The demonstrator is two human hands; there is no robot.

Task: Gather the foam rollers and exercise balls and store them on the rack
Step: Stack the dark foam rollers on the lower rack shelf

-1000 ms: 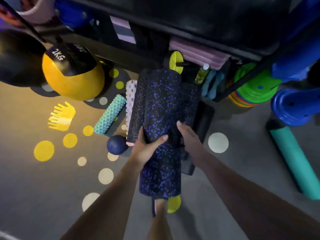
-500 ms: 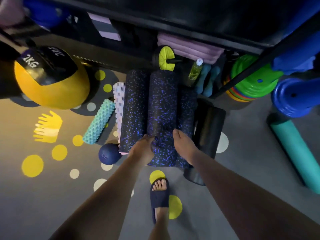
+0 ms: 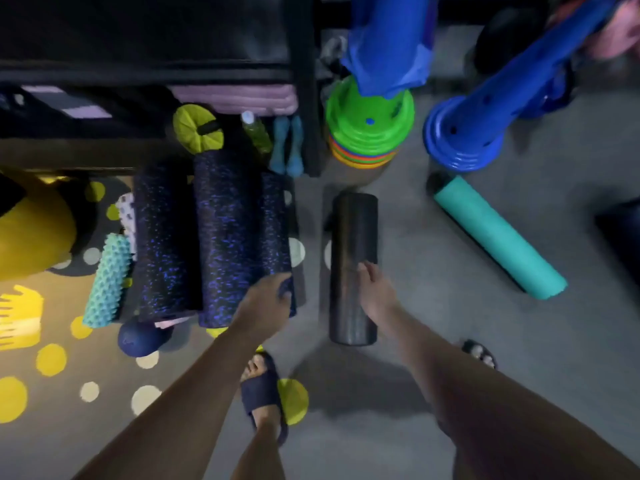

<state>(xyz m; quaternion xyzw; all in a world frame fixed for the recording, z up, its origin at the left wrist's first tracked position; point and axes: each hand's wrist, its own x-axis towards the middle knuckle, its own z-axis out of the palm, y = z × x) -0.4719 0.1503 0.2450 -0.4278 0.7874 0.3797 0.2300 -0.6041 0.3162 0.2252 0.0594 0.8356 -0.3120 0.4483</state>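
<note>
The floor (image 3: 450, 341) is lying below the rack (image 3: 301, 98). You are steadying the speckled rollers (image 3: 225, 237) there with your left hand (image 3: 265, 303) cupped, while your right hand (image 3: 375, 292), fingers loose, is touching the black roller (image 3: 353, 237).

Grey floor (image 3: 433, 323) under you, scattered with yellow and pale dots. Green disc stack (image 3: 370, 123) sits over a band of coloured ones, just beside the blue cone stack (image 3: 464, 136), which leans up to the right. Green bottle (image 3: 257, 131) lies next to two teal dumbbells (image 3: 287, 147) (both blurred). Yellow-green wheel (image 3: 197, 131) to their left. Folded purple mat (image 3: 239, 97) behind them.
</note>
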